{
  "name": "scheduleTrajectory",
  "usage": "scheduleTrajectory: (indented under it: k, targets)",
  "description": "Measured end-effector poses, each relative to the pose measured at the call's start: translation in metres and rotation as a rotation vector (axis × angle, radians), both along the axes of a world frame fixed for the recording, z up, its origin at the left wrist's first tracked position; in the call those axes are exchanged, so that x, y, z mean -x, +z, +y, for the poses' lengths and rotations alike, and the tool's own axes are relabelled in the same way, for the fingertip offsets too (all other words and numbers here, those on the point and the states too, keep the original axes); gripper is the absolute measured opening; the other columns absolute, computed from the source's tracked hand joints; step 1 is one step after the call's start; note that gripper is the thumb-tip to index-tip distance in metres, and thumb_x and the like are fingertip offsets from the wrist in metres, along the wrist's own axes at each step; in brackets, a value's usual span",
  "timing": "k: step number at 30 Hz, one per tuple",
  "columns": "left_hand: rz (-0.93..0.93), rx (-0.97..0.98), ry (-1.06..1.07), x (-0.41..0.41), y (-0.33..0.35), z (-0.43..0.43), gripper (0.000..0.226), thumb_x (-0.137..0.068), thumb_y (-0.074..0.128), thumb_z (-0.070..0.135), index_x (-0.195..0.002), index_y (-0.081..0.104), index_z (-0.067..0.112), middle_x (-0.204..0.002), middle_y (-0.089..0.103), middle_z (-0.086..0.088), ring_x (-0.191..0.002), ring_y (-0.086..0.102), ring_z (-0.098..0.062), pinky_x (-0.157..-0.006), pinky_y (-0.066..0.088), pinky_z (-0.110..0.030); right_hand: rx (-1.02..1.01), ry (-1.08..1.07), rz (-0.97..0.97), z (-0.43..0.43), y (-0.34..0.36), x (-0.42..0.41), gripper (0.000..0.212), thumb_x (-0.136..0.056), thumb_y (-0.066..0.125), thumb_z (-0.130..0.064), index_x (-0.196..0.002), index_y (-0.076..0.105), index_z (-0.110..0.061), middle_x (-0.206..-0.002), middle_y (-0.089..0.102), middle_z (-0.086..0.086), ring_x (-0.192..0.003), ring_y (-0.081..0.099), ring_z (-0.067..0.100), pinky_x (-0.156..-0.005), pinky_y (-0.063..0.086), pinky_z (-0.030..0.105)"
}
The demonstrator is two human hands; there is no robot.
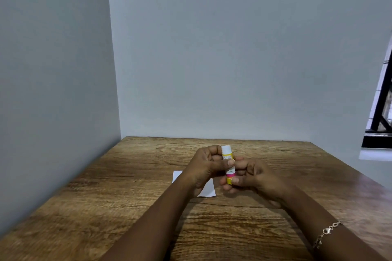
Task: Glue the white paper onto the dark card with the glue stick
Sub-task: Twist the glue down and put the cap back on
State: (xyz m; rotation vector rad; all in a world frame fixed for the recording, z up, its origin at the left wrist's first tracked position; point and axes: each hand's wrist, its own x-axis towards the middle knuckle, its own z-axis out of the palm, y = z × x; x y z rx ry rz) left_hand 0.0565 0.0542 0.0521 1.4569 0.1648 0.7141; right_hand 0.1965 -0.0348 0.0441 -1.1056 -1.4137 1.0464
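Observation:
Both hands hold a glue stick [228,163] upright above the wooden table [118,207]. It has a white cap on top and a yellow, white and pink body. My left hand [206,164] grips the upper part near the cap, thumb across the label. My right hand [250,174] pinches the yellow bottom end. A white paper [209,190] lies flat on the table beneath my left hand, mostly hidden by the hand and wrist. No dark card is in view.
Grey walls meet in a corner at the table's far left. A dark-framed window [381,116] is at the right edge. A bracelet [325,233] is on my right wrist.

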Motion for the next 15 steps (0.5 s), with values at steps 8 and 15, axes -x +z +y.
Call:
scheduleTrajectory:
  k: [8,15]
  targets:
    - [-0.002,-0.006,0.042,-0.001,-0.002,0.0,0.011,-0.08,0.061,-0.004,-0.088,0.059,0.003,-0.081,0.076,-0.002,-0.069,0.071,-0.014,-0.068,0.058,-0.025,-0.065,-0.072,-0.113,0.003,-0.001,0.005,0.026,-0.074,0.065,0.005,-0.099,0.062,0.009,-0.09,0.058,0.016,-0.08,0.051,0.029,-0.064,0.049,0.027]
    - [0.015,-0.013,-0.026,0.003,0.002,0.001,0.012,-0.083,0.058,-0.003,-0.088,0.061,0.008,-0.085,0.076,0.0,-0.072,0.07,-0.012,-0.065,0.056,-0.021,0.019,0.066,0.049,0.002,-0.002,-0.005,0.027,-0.074,0.065,-0.006,-0.1,0.067,0.0,-0.088,0.074,0.01,-0.079,0.069,0.018,-0.068,0.055,0.024]
